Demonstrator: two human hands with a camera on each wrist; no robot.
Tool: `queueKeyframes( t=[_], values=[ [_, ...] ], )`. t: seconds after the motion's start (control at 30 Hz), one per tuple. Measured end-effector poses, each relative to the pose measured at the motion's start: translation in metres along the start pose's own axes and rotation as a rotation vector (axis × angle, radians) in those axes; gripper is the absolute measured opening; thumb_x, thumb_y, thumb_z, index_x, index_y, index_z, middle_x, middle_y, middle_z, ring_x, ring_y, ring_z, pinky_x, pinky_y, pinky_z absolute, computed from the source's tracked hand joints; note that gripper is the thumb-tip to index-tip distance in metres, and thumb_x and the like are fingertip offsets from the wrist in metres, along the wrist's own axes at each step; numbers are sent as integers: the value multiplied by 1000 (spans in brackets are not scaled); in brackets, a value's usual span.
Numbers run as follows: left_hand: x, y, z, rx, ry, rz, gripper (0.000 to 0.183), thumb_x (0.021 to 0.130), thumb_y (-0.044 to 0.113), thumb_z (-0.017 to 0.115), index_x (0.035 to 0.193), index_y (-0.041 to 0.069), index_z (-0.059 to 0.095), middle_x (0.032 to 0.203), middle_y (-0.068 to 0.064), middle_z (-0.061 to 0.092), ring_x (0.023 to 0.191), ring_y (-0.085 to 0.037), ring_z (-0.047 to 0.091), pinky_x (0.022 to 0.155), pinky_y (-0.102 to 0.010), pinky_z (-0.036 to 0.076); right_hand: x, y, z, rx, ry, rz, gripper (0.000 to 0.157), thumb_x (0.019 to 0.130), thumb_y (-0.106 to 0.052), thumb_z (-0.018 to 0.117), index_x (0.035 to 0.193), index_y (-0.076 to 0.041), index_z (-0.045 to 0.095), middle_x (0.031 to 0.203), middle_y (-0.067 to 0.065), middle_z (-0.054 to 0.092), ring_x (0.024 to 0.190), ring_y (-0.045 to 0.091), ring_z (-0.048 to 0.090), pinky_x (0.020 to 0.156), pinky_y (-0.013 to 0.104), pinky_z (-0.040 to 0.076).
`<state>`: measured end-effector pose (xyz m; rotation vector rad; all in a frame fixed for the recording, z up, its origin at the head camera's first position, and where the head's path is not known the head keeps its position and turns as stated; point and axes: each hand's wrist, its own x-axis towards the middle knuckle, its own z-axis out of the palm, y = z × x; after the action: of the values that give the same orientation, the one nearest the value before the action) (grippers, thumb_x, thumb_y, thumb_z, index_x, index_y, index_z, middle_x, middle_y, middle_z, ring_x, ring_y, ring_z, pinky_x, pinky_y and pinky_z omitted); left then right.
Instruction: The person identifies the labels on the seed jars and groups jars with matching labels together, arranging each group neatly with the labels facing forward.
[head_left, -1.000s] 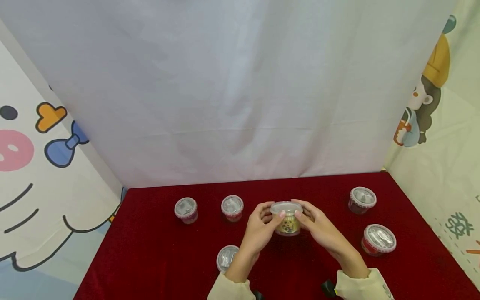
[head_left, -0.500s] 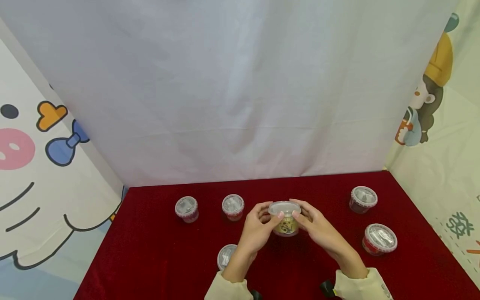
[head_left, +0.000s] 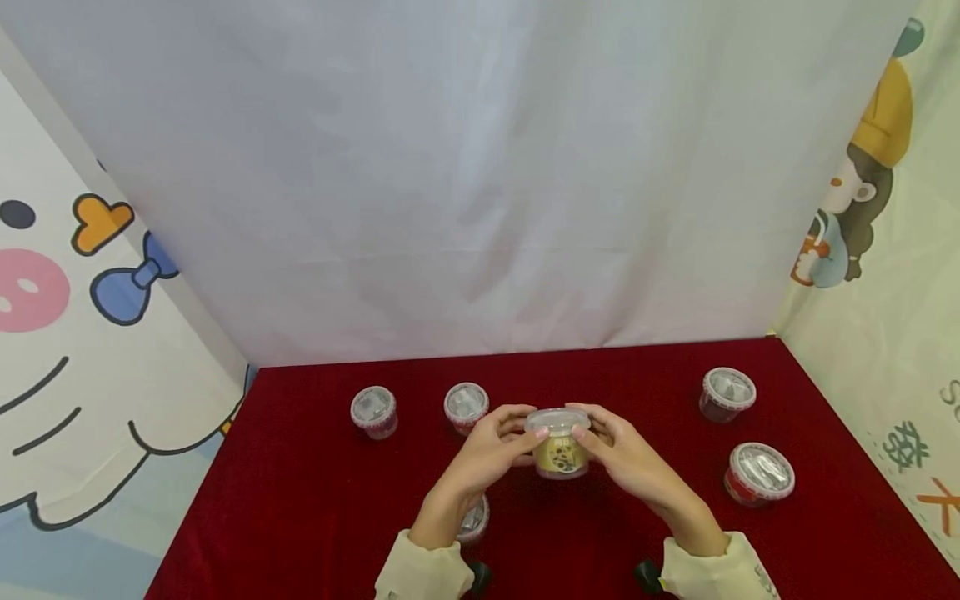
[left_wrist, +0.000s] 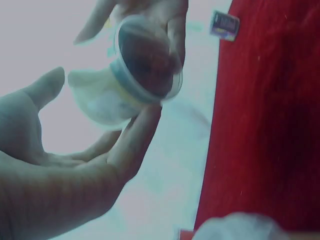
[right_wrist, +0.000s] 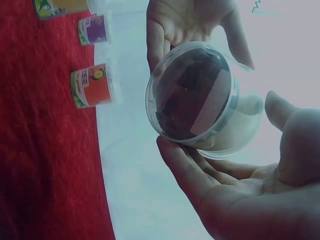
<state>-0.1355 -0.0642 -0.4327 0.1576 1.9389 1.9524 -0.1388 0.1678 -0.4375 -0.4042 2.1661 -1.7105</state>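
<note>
Both hands hold a small clear plastic tub (head_left: 561, 457) with a yellow, dark-printed label and a translucent lid, raised over the red cloth and roughly upright. My left hand (head_left: 487, 450) grips its left side, thumb at the front and fingers behind. On the other side my right hand (head_left: 633, 458) grips it the same way. From the right wrist, the round lid (right_wrist: 192, 95) shows a dark reddish reflection, with fingertips right at its rim. In the left wrist view the tub (left_wrist: 107, 95) lies between both hands' fingers.
Similar lidded tubs stand on the red cloth (head_left: 300, 500): two at the back left (head_left: 373, 412), (head_left: 466, 406), two on the right (head_left: 726, 396), (head_left: 759, 475). Another tub (head_left: 474, 521) is partly hidden by the left forearm. A pale curtain (head_left: 480, 208) hangs behind.
Both hands and the tub have shifted slightly left. The left forearm has swung left, so the near tub now shows on its right side instead of its left.
</note>
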Motion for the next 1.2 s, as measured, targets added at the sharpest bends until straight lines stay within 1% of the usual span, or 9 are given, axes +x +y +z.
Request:
queueKeyframes(
  t=[0.1, 0.17, 0.4, 0.57, 0.67, 0.77, 0.9, 1.07, 1.2],
  values=[
    [-1, 1, -9, 12, -38, -21, 56, 106, 21, 68, 151, -5, 48, 140, -24, 61, 113, -24, 68, 100, -50, 59, 1, -1, 4, 0, -18, -1, 57, 114, -29, 51, 159, 3, 37, 153, 27, 51, 142, 45, 49, 110, 50, 51],
    [-2, 1, -13, 23, -49, -18, 55, 105, 20, 68, 150, -6, 49, 138, -24, 62, 112, -24, 69, 99, -49, 60, 2, -2, 7, 1, -23, 0, 57, 114, -29, 51, 159, 4, 37, 153, 27, 51, 142, 45, 50, 111, 51, 50],
    [-7, 5, -19, 47, -35, -16, 52, 105, 16, 68, 149, -6, 51, 136, -24, 61, 110, -23, 69, 99, -50, 59, 3, -4, 13, 5, -33, -15, 57, 114, -29, 52, 159, 2, 38, 153, 27, 50, 143, 45, 49, 113, 55, 48],
    [-11, 6, -23, 76, -30, 1, 49, 104, 12, 69, 146, -8, 53, 133, -23, 62, 107, -21, 69, 94, -42, 62, 2, -4, 17, 18, -46, -24, 59, 113, -29, 54, 160, 3, 36, 155, 28, 49, 145, 46, 46, 115, 58, 44],
    [-12, 4, -25, 93, -34, 5, 49, 103, 12, 70, 145, -7, 54, 132, -21, 63, 106, -20, 69, 91, -38, 62, 2, -3, 19, 26, -53, -21, 61, 113, -30, 55, 161, 3, 35, 157, 28, 47, 147, 47, 44, 115, 58, 45],
    [-13, 3, -27, 108, -40, 12, 49, 103, 11, 71, 145, -7, 54, 133, -21, 63, 106, -20, 69, 91, -37, 62, 1, -1, 21, 32, -65, -26, 63, 112, -29, 56, 161, 3, 34, 157, 29, 46, 146, 47, 45, 113, 55, 48],
    [-16, 1, -29, 137, -50, 23, 50, 102, 8, 72, 145, -8, 54, 133, -22, 63, 108, -22, 70, 90, -35, 62, 1, 1, 23, 40, -87, -41, 63, 111, -26, 58, 160, 5, 33, 157, 31, 45, 145, 48, 46, 109, 46, 52],
    [-21, -1, -31, 209, -61, 40, 54, 100, 10, 75, 146, -7, 54, 135, -21, 63, 114, -27, 69, 88, -34, 61, 0, 5, 24, 57, -117, -55, 65, 109, -23, 62, 159, 7, 33, 158, 32, 43, 144, 48, 47, 104, 34, 55],
    [-27, -4, -31, 252, -81, 46, 55, 98, 10, 78, 146, -5, 54, 137, -20, 62, 120, -31, 67, 90, -36, 61, -2, 9, 25, 85, -153, -78, 67, 106, -19, 67, 158, 8, 34, 156, 33, 44, 142, 49, 49, 99, 29, 56]
  ],
)
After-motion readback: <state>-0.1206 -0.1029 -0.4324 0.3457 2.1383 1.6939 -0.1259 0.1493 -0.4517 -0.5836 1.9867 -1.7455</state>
